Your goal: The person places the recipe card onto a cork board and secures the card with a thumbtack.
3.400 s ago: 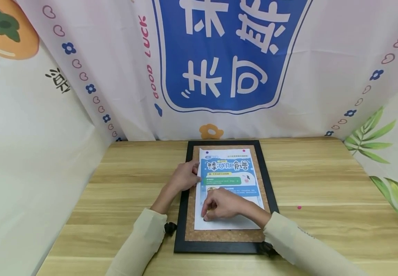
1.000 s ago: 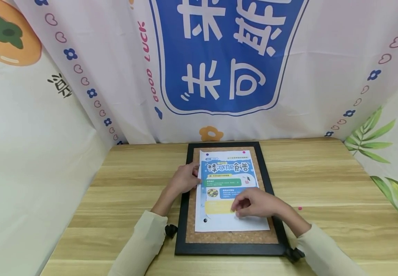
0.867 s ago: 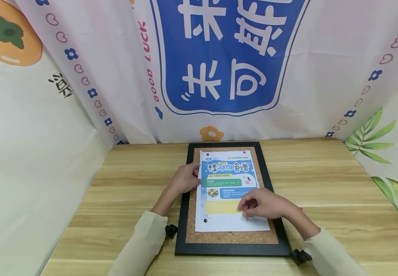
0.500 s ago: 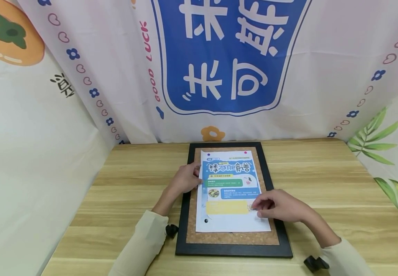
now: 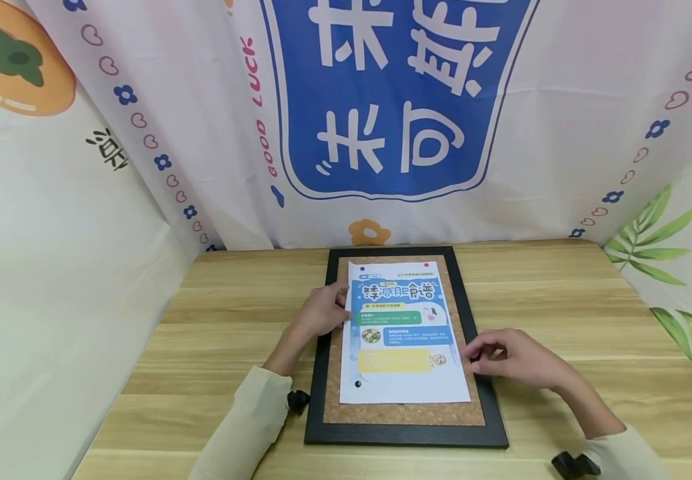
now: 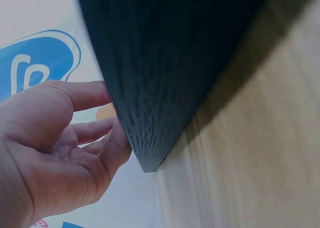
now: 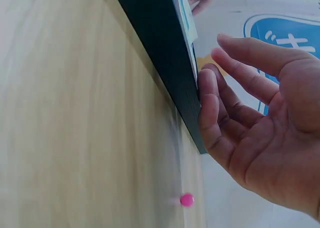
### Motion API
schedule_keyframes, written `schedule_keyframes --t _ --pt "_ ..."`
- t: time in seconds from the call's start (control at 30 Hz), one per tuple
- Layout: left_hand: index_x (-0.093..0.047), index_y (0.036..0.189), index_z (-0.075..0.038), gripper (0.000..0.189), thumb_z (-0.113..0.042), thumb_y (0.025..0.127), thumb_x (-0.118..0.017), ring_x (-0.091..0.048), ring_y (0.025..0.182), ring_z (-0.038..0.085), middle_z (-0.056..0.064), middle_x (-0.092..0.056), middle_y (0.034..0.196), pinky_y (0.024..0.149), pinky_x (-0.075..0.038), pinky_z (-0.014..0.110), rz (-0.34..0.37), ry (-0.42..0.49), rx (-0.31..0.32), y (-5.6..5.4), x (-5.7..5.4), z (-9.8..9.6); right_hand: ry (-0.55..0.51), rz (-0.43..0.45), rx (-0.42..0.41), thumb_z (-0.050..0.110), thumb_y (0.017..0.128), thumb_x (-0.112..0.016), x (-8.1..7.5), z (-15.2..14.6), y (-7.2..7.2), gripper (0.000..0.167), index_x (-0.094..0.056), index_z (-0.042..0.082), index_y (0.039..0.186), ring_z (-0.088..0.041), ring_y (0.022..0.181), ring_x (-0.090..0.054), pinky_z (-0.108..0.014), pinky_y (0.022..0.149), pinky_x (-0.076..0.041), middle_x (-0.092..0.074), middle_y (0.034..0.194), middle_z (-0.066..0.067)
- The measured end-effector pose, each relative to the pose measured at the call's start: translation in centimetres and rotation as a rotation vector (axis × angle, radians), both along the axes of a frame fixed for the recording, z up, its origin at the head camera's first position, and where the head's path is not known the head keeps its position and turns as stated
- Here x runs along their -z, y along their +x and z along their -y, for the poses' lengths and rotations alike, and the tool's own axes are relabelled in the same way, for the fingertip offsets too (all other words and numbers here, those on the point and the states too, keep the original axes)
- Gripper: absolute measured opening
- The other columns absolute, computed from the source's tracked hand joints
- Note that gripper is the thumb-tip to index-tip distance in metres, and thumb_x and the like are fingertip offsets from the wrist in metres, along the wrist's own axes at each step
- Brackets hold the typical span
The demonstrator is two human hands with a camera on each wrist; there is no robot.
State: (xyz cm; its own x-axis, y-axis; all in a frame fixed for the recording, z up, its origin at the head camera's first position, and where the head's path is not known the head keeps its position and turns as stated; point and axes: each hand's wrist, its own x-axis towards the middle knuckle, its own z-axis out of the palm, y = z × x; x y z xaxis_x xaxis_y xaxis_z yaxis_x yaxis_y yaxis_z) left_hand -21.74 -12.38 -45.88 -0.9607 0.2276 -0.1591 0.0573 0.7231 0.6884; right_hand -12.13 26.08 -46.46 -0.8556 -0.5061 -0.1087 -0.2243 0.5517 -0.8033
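Note:
A printed poster (image 5: 406, 390) lies on a black-framed cork board (image 5: 403, 415). A dark pushpin (image 5: 362, 269) sits at its upper left, a pink pushpin (image 5: 426, 265) at its upper right, a black pushpin (image 5: 358, 384) at its lower left. My left hand (image 5: 322, 308) rests on the board's left side, fingertips at the poster's left edge. Over the right side of the frame is my right hand (image 5: 514, 357), fingers loosely bent and holding nothing. In the right wrist view another pink pushpin (image 7: 187, 200) lies on the table, hidden by my right hand in the head view.
The wooden table (image 5: 232, 320) extends to both sides of the board. A printed cloth (image 5: 490, 213) hangs behind the table. A black wrist strap (image 5: 298, 401) is on the left forearm, close to the frame.
My right hand has left the poster's lower left, where a black pushpin now shows, and moved right to the frame's right side. My left hand stays in place.

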Motion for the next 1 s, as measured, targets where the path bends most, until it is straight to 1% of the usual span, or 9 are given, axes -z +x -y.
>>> schedule_keyframes --t 0.17,0.27,0.4,0.5,0.57,0.63,0.8,1.0 --pt "-0.054 0.155 -0.005 0.063 -0.002 0.096 -0.076 -0.069 0.080 0.019 0.011 -0.068 0.109 0.065 -0.060 0.025 0.000 0.007 -0.005 0.0 0.0 0.0 0.022 -0.026 0.041 0.020 0.101 -0.076 0.0 -1.5 0.1 0.022 -0.077 0.009 0.119 -0.005 0.087 -0.062 -0.023 0.072 -0.056 -0.075 0.107 -0.001" --pt "-0.053 0.155 -0.005 0.064 -0.001 0.096 -0.077 -0.069 0.079 0.018 0.011 -0.068 0.107 0.064 -0.061 0.025 0.000 0.009 -0.005 -0.1 0.0 0.1 0.052 -0.066 0.067 0.021 0.102 -0.075 0.2 -2.6 0.2 0.020 -0.077 0.010 0.118 -0.002 0.090 -0.063 -0.023 0.074 -0.057 -0.076 0.108 0.000" --pt "-0.053 0.155 -0.005 0.064 -0.001 0.096 -0.077 -0.069 0.078 0.018 0.011 -0.068 0.107 0.064 -0.060 0.025 -0.001 0.007 -0.008 -0.1 0.1 0.1 0.095 -0.087 0.132 0.023 0.102 -0.074 0.3 -4.0 0.5 0.019 -0.078 0.012 0.117 -0.001 0.091 -0.064 -0.023 0.075 -0.057 -0.076 0.108 0.001" --pt "-0.053 0.155 -0.005 0.064 -0.002 0.096 -0.077 -0.069 0.078 0.018 0.011 -0.068 0.109 0.064 -0.060 0.025 0.003 0.001 -0.002 -0.1 0.2 0.0 0.124 -0.089 0.180 0.023 0.102 -0.075 0.4 -5.2 0.9 0.019 -0.078 0.013 0.117 0.000 0.089 -0.063 -0.023 0.073 -0.056 -0.076 0.106 0.001" --pt "-0.053 0.155 -0.005 0.063 -0.003 0.097 -0.076 -0.069 0.078 0.018 0.011 -0.067 0.110 0.065 -0.060 0.026 0.006 -0.004 0.002 -0.1 0.2 -0.1 0.140 -0.094 0.195 0.023 0.102 -0.075 0.5 -5.9 1.2 0.020 -0.078 0.012 0.118 0.001 0.089 -0.062 -0.023 0.072 -0.055 -0.075 0.105 0.001" --pt "-0.053 0.155 -0.005 0.062 -0.003 0.097 -0.076 -0.069 0.079 0.018 0.011 -0.067 0.111 0.065 -0.060 0.026 0.009 -0.009 0.003 -0.1 0.2 -0.1 0.151 -0.102 0.193 0.021 0.101 -0.076 0.6 -6.5 1.4 0.020 -0.078 0.010 0.118 0.002 0.088 -0.062 -0.023 0.071 -0.055 -0.076 0.105 0.001" --pt "-0.053 0.155 -0.004 0.062 -0.002 0.097 -0.076 -0.068 0.078 0.018 0.011 -0.066 0.110 0.065 -0.060 0.025 0.004 -0.007 -0.001 -0.2 0.3 -0.2 0.177 -0.125 0.146 0.020 0.099 -0.078 1.2 -7.6 1.6 0.020 -0.078 0.008 0.115 0.006 0.087 -0.062 -0.022 0.072 -0.056 -0.077 0.106 0.002" --pt "-0.052 0.155 -0.003 0.063 -0.001 0.097 -0.076 -0.068 0.075 0.017 0.012 -0.067 0.108 0.064 -0.059 0.025 -0.005 -0.008 0.001 -0.1 0.2 0.0 0.184 -0.134 0.134 0.017 0.097 -0.079 1.6 -8.1 1.6 0.020 -0.078 0.007 0.114 0.005 0.082 -0.059 -0.022 0.068 -0.053 -0.074 0.098 0.006"
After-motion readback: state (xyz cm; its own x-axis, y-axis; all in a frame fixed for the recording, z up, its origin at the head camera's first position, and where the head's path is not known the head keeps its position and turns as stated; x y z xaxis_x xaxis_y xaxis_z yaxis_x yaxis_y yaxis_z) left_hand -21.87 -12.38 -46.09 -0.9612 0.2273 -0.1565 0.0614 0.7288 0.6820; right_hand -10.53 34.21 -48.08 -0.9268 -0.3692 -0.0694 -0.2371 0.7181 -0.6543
